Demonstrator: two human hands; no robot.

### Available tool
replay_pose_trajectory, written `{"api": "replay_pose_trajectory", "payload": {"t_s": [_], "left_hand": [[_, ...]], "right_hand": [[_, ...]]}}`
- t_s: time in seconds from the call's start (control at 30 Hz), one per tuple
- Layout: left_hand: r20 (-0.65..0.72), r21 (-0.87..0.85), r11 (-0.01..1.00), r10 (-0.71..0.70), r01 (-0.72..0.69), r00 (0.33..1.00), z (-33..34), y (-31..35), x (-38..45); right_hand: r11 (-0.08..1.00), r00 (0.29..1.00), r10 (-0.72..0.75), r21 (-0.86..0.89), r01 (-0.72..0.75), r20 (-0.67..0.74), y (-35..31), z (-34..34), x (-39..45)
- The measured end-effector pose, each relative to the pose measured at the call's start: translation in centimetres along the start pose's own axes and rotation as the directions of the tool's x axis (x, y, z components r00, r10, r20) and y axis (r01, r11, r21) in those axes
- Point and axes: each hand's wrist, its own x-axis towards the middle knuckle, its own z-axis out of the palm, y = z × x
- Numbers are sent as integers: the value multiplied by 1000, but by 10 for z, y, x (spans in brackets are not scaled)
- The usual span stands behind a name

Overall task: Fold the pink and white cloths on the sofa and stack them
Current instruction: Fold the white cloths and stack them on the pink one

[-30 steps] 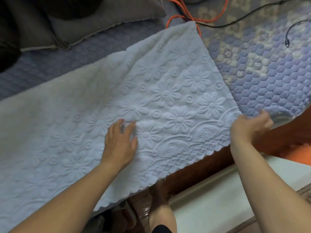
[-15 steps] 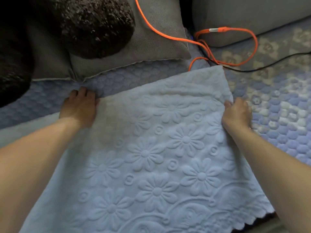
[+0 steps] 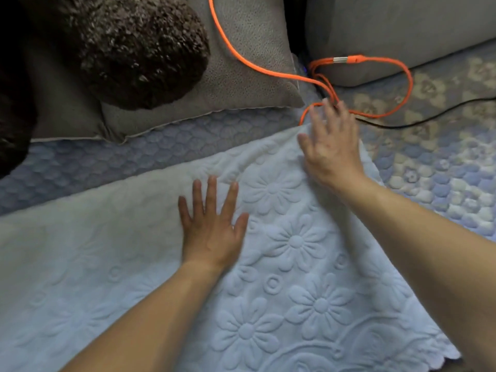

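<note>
One white cloth, two flat hands: left hand, right hand.

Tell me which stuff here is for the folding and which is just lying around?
For the folding:
white cloth
left hand, flat on it
right hand, at its far corner

Just lying about:
orange cable
black cable
grey cushion
dark fluffy cushion

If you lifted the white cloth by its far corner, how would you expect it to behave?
The white cloth would probably flop and drape; it ripples near the right hand. Its embossed, plush-looking surface suggests decent grip. It likely drags the orange cable touching that corner.
</note>
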Motion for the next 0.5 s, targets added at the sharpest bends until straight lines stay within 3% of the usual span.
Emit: {"api": "replay_pose_trajectory", "payload": {"t_s": [0.07, 0.2, 0.27, 0.37, 0.43, 0.5], "left_hand": [[-23, 1, 1000, -2, 2, 1000, 4, -2, 2], [-24, 22, 1000, -15, 15, 1000, 8, -1, 1], [15, 45, 999, -24, 23, 1000, 5, 2, 2], [118, 43, 998, -55, 50, 992, -11, 9, 3], [66, -7, 999, -34, 34, 997, -20, 18, -15], [-80, -62, 996, 53, -58, 995, -19, 35, -57]], "right_hand": [[998, 987, 33, 41, -39, 155, 3, 24, 2], [996, 971, 72, 39, -83, 227, 37, 35, 27], [997, 990, 72, 30, -76, 123, 52, 15, 21], [995, 961, 50, 92, -25, -273, 50, -29, -55], [989, 963, 39, 151, 2, -268, 35, -52, -144], [996, 995, 6, 94, 3, -96, 35, -58, -236]]}}
